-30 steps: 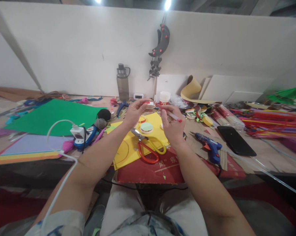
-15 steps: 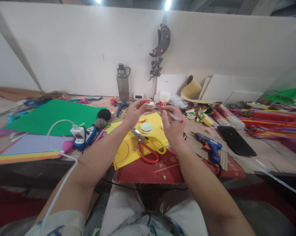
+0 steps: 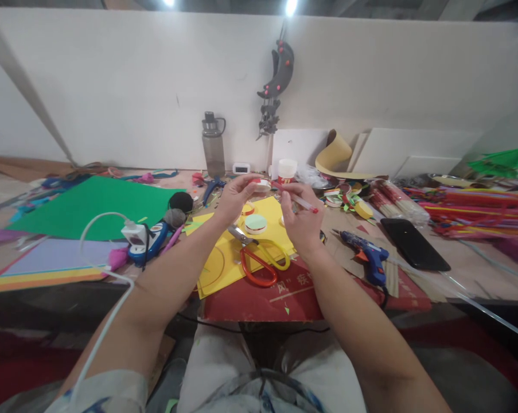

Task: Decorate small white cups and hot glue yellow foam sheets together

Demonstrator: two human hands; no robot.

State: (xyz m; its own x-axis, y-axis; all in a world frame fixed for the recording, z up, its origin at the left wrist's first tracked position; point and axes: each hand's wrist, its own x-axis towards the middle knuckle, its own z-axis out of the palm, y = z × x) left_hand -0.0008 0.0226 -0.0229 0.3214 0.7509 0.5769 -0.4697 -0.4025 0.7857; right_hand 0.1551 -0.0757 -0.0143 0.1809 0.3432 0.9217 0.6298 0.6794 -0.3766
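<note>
Between its thumb and fingers, my left hand (image 3: 236,198) pinches a small round red-and-white piece (image 3: 263,184), raised above the work surface. My right hand (image 3: 302,215) grips a red pen (image 3: 304,203), its front end close to that piece; whether the two touch I cannot tell. Below them, yellow paper (image 3: 213,280) with a drawn circle lies on a red board (image 3: 259,307). Scissors (image 3: 259,267) with one red and one yellow handle rest on the paper. Beyond their blades sits a white disc with a light green top (image 3: 256,223).
To the right lie a blue glue gun (image 3: 364,255) and a black phone (image 3: 415,244). A green sheet (image 3: 99,206) and a power strip with a white charger (image 3: 135,232) are on the left. A grey bottle (image 3: 213,146) and a paper cup (image 3: 287,168) stand behind.
The view has shifted very slightly. Both hands keep their hold on the round piece and the pen, with almost no other movement visible.
</note>
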